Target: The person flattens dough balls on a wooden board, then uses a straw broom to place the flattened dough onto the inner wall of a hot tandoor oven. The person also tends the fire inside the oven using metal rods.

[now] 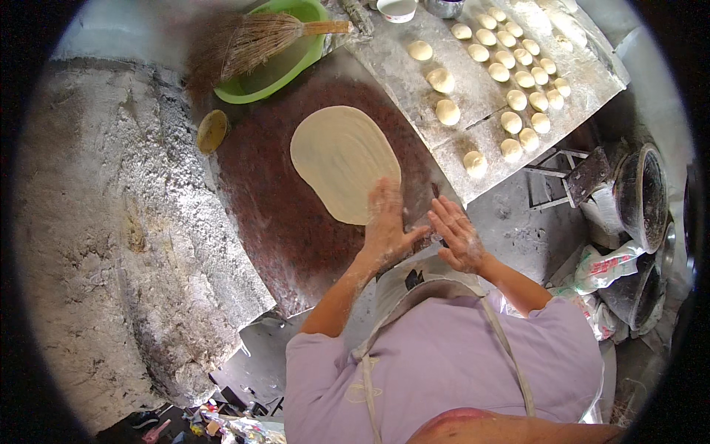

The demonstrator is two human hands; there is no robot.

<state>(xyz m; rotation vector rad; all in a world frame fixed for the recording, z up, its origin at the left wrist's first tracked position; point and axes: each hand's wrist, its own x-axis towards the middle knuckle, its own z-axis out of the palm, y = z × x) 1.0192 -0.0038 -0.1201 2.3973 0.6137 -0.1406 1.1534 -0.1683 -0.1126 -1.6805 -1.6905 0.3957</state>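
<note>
A flat, rolled-out sheet of dough (344,158) lies on a dark reddish-brown board (255,222). Over the sheet's near right edge is my left hand (385,227), its fingers blurred and its thumb spread to the right. Whether the fingertips press on the dough or hover, I cannot tell. My right hand (459,237) is flat with fingers extended, beside the board's near right corner, and holds nothing. Both hands look dusted with flour.
Many round dough balls (524,79) sit on a floured table (399,83) at upper right. A straw brush (266,41) rests across a green basin (272,89). Left is a rough, whitened surface (183,222) with a yellowish round object (212,131). A stool (588,175) and large pot (643,197) stand right.
</note>
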